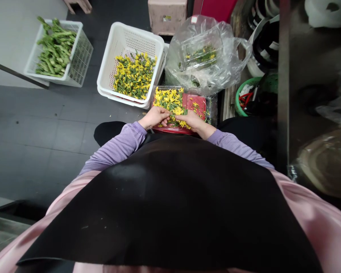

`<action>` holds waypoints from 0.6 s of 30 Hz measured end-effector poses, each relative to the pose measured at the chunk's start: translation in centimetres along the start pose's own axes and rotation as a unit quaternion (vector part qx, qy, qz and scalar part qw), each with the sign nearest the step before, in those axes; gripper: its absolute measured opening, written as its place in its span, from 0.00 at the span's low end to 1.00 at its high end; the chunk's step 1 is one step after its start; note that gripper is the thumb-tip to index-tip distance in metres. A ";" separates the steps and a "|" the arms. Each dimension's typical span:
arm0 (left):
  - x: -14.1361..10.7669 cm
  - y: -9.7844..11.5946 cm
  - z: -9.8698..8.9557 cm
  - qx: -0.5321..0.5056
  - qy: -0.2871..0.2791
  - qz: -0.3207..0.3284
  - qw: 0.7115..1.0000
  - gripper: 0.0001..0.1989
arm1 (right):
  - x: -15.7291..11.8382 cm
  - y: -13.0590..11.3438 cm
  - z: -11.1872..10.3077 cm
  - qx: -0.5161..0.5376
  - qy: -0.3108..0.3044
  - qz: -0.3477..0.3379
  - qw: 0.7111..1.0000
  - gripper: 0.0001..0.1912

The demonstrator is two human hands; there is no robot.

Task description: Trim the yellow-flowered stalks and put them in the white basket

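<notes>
Small green pieces with yellow flowers (pixel 168 98) fill the left part of a clear plastic tray, close in front of my body. My left hand (pixel 156 116) is over the tray's near left side, its fingers pinched together; what they hold is too small to make out. From the right, my right hand (pixel 193 120) reaches in with thumb and fingers closed on a yellow-flowered green piece. The fingertips of both hands nearly meet above the flowers. Beside them, a red surface (pixel 191 101) carries a few loose yellow and green bits.
A white basket (pixel 104 72) holds more yellow-flowered pieces. Farther left stands another white basket (pixel 78 62) with thick green stalks (pixel 55 49). Behind the tray, a clear plastic bag (pixel 230 57) contains a clear box. A green basin (pixel 240 93) and a dark shelf (pixel 301 102) are at right.
</notes>
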State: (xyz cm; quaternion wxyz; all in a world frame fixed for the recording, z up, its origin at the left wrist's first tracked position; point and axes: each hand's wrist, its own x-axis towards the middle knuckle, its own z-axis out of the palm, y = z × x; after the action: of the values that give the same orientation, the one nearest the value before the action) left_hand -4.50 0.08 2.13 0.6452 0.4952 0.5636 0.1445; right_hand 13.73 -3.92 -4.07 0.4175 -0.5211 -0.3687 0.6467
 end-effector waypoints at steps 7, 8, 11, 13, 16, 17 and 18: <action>0.3 0.5 -0.6 0.180 -0.052 0.020 0.982 0.13 | 0.4 -0.3 -0.7 -0.057 -0.015 -0.007 0.998 0.21; 0.4 0.3 -0.6 0.211 -0.060 0.026 0.975 0.13 | 0.4 -0.3 -0.7 -0.067 -0.017 -0.002 0.998 0.20; 0.9 -0.5 -0.8 0.293 -0.076 0.053 0.952 0.13 | 0.1 -0.2 -0.7 -0.072 -0.020 0.015 0.997 0.17; 1.3 -1.1 -1.0 0.360 -0.073 0.073 0.927 0.14 | -0.2 -0.3 -1.0 -0.034 -0.021 0.029 0.999 0.17; 1.9 -1.8 -1.1 0.506 -0.052 0.114 0.854 0.12 | -0.6 -0.6 -2.1 0.071 -0.024 0.090 0.993 0.15; 2.1 -1.9 -0.9 0.550 -0.045 0.129 0.824 0.12 | -0.6 -0.7 -2.5 0.108 -0.028 0.114 0.987 0.14; 2.4 -2.0 -0.7 0.586 -0.038 0.143 0.797 0.14 | -0.7 -0.9 -2.9 0.142 -0.034 0.134 0.980 0.14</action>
State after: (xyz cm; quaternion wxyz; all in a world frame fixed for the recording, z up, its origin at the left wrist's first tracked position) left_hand -5.06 1.20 -0.78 0.2249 0.8586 0.4382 -0.1420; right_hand 16.76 -4.08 -3.55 0.3838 -0.4789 -0.2140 0.7600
